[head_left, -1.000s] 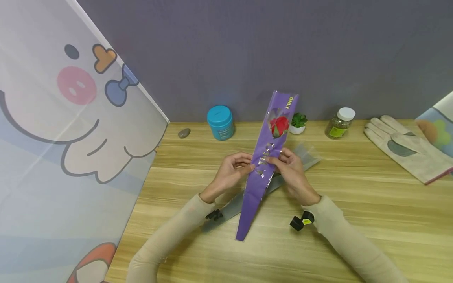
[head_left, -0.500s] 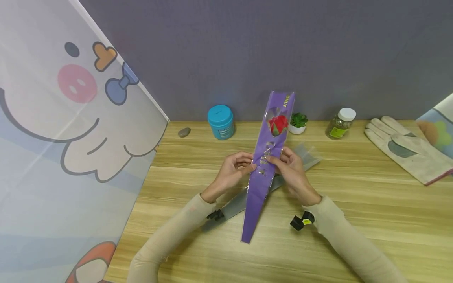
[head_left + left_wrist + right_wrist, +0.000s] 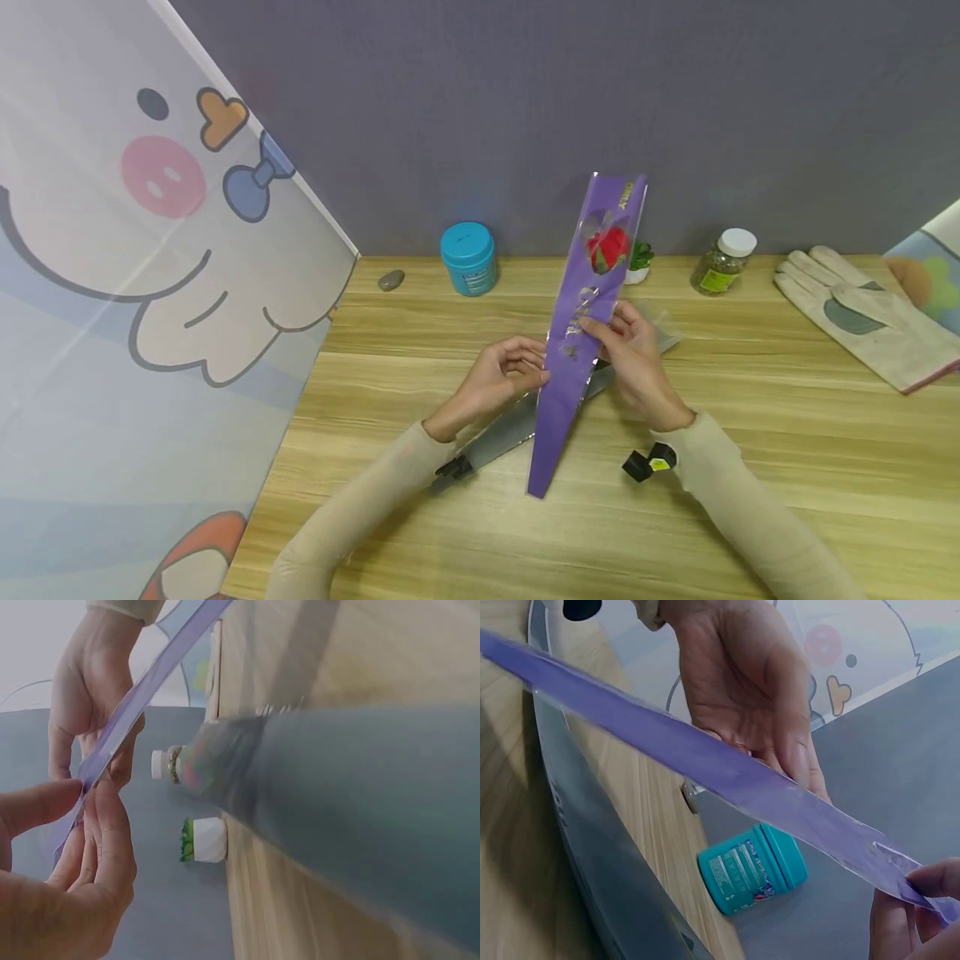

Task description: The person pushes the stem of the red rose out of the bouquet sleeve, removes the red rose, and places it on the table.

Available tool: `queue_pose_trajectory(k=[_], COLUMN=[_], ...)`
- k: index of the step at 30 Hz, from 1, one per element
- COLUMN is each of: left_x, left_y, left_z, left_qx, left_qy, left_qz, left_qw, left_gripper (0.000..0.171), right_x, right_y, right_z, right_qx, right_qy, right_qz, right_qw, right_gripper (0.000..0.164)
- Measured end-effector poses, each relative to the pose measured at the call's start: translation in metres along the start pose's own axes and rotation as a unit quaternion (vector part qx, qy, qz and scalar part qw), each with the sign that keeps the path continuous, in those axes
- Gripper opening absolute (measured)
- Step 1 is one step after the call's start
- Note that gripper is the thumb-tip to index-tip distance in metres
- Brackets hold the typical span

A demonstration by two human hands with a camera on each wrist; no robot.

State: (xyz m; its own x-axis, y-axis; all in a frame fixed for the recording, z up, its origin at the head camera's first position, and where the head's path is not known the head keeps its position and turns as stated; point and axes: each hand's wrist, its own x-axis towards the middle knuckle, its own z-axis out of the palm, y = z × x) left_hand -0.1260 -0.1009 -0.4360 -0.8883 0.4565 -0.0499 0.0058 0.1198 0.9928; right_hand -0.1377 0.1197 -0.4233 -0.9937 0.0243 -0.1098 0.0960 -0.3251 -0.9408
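A long, tapered purple flower sleeve (image 3: 566, 400) with a clear heart-shaped window is held above the table, its wide end tilted up. Through the window a red rose (image 3: 608, 249) shows. My left hand (image 3: 501, 385) pinches the sleeve's left edge between thumb and fingers, below the lettering. Higher up, my right hand (image 3: 637, 360) pinches the right edge, its thumb over the silvery letters. Beneath, a second, grey see-through sleeve (image 3: 497, 435) lies slantwise on the table, partly covered by the purple one. The left wrist view shows a blurred patch of red and green at its far end.
Along the back stand a blue lidded tub (image 3: 469, 260), a small potted succulent (image 3: 639, 260) half hidden by the sleeve, and a white-capped jar (image 3: 723, 262). A grey stone (image 3: 391, 280) lies left; work gloves (image 3: 862, 312) lie right. A grey wall rises behind the wooden table (image 3: 757, 500).
The purple sleeve has shifted right and its top has risen, now covering part of the succulent. My right hand moved slightly right; my left hand sits lower along the sleeve.
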Motion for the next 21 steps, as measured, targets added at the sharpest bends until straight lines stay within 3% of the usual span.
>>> queue_pose_trajectory(k=[9,21], left_x=[-0.009,-0.017], left_y=[-0.004,-0.005], left_z=[0.012,0.019], left_qx=[0.01,0.033], left_qy=[-0.04,-0.05], left_qz=[-0.014,-0.039], left_qw=[0.9991,0.9975], left_gripper=[0.036,0.028], right_x=[-0.001,0.001], right_y=[-0.009,-0.026], right_z=[-0.001,-0.016], right_qx=[0.016,0.089], right_qy=[0.016,0.02], right_qz=[-0.013,-0.039], right_qw=[1.0,0.995], right_gripper=[0.026,0.031])
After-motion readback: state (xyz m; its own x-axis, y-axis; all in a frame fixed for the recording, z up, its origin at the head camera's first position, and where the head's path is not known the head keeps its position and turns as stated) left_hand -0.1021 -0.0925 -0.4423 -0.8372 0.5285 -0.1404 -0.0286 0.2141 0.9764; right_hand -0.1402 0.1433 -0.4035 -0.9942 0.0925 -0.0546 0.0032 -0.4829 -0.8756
